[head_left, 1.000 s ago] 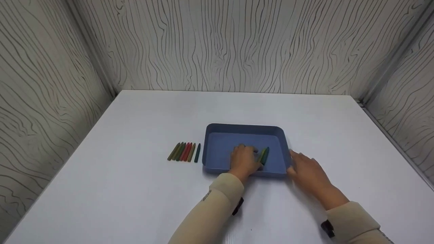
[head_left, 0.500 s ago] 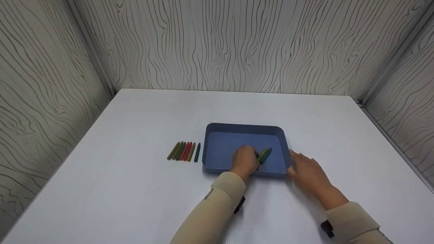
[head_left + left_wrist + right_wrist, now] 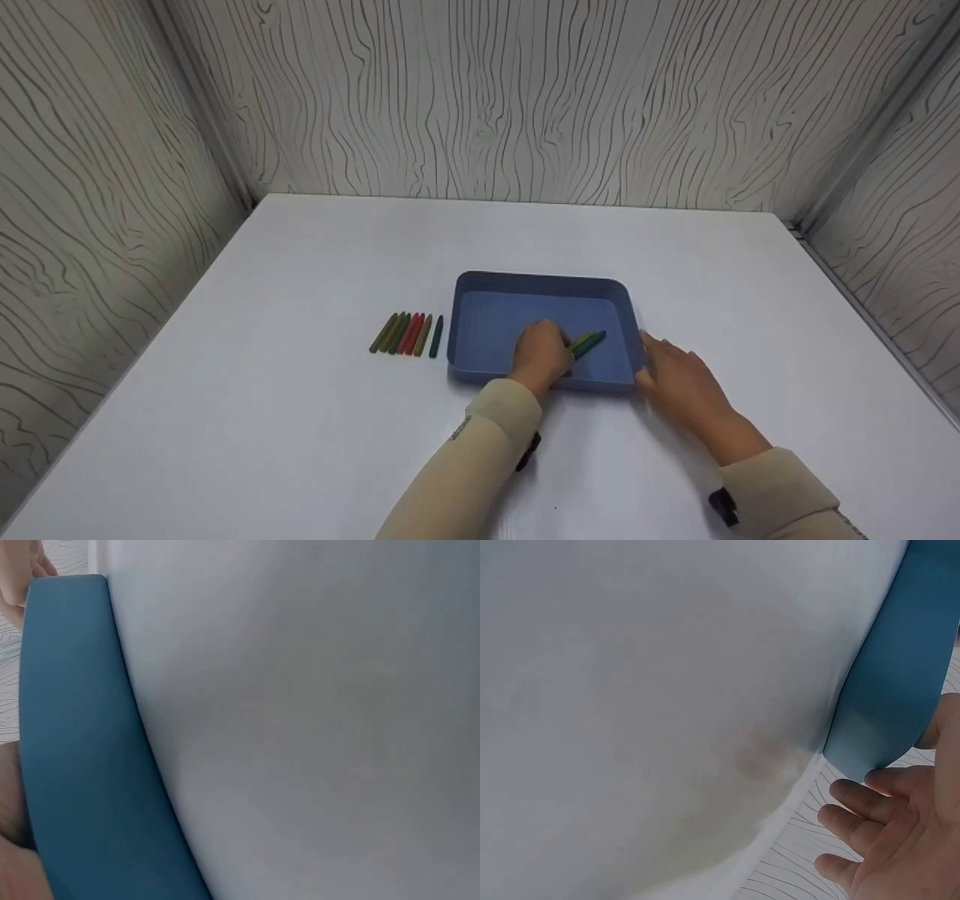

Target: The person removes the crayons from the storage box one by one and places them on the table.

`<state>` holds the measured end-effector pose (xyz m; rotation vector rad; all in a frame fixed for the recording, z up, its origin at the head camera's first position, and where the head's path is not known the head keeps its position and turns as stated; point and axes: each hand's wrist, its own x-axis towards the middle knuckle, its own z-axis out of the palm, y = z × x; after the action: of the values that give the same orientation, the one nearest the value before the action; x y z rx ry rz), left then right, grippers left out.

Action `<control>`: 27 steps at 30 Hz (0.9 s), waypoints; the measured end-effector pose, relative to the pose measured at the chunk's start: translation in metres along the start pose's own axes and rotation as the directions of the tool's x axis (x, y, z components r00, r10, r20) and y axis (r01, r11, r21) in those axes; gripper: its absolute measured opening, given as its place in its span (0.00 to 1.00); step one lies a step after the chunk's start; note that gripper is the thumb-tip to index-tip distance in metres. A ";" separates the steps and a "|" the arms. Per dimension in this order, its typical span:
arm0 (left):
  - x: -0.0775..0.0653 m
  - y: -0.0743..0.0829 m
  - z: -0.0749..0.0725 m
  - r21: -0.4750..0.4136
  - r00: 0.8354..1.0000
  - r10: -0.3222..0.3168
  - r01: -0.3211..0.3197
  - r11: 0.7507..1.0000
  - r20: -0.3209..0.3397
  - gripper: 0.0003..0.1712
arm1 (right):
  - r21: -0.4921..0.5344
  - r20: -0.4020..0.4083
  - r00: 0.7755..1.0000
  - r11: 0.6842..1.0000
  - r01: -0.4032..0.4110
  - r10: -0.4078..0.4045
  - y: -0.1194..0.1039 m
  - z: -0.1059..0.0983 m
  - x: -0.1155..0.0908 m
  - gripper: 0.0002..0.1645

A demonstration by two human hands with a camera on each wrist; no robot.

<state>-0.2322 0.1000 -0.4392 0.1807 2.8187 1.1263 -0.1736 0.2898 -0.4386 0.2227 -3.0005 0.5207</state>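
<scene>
A blue tray (image 3: 495, 371) stands on the table. My left hand (image 3: 541, 351) reaches inside it, fingers curled around crayons; a dark green crayon (image 3: 590, 344) and a yellow-green crayon (image 3: 580, 340) stick out to its right. Its fingertips are hidden in the head view. In the left wrist view, the tray wall covers most of this hand (image 3: 16, 870). At the tray's right side, my right hand (image 3: 686, 386) holds the wall near the front corner. The right wrist view shows that thumb partly behind the rim, the index fingertip against the wall, and the other fingers loose.
Left of the tray lies a row of several olive, green and red crayons (image 3: 409, 334). One dark green crayon (image 3: 436, 337) sits a little apart, nearer the tray. Wood-patterned panels (image 3: 480, 105) enclose the white table (image 3: 300, 450) at the back and sides.
My left fingers have closed around the crayons, whose tips have swung rightward and tilted lower. The right hand, tray and row of crayons have stayed in place.
</scene>
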 end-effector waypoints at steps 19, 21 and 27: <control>0.010 -0.030 -0.058 -0.196 0.987 0.084 -0.110 0.974 -0.137 0.12 | 0.001 -0.004 1.000 1.000 0.009 -0.009 0.002 0.002 0.002 0.33; 0.010 -0.035 -0.066 -0.206 0.983 0.096 -0.127 0.970 -0.154 0.12 | 0.005 -0.004 1.000 1.000 0.007 -0.007 0.002 0.002 0.002 0.33; 0.011 -0.049 -0.089 -0.187 0.975 0.112 -0.148 0.971 -0.192 0.12 | 0.007 0.002 1.000 1.000 -0.005 0.005 0.003 0.001 0.002 0.34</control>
<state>-0.2587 0.0056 -0.4094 0.2633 2.8562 1.5206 -0.1765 0.2915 -0.4402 0.2163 -3.0026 0.5316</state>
